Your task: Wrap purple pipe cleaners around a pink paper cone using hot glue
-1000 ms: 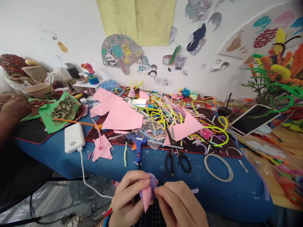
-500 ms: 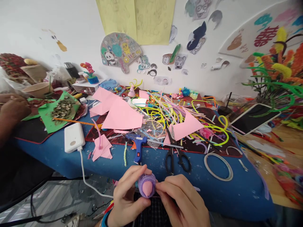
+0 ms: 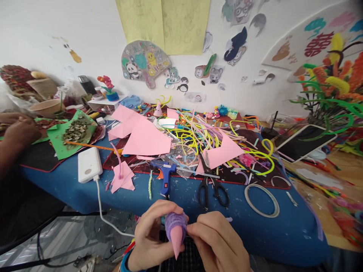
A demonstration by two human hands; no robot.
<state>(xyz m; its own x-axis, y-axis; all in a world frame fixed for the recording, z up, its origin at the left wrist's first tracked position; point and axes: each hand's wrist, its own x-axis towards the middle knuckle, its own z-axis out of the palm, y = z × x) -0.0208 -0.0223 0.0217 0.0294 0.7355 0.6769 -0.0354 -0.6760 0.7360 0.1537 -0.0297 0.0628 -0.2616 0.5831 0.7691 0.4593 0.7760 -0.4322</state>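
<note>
Below the table's front edge my left hand grips a small pink paper cone whose wide end is wrapped in fuzzy purple pipe cleaner. The cone's tip points down toward me. My right hand pinches the purple pipe cleaner at the cone's right side. On the blue table just beyond my hands lie a blue glue gun and black scissors.
Pink paper pieces, a heap of coloured pipe cleaners, a tape ring and a white power bank with a cable lie on the table. Another person's hand rests at far left by green paper. A phone leans at right.
The cone has turned in my hands: it faced the camera half a second ago and now points down again. My hands stayed in place.
</note>
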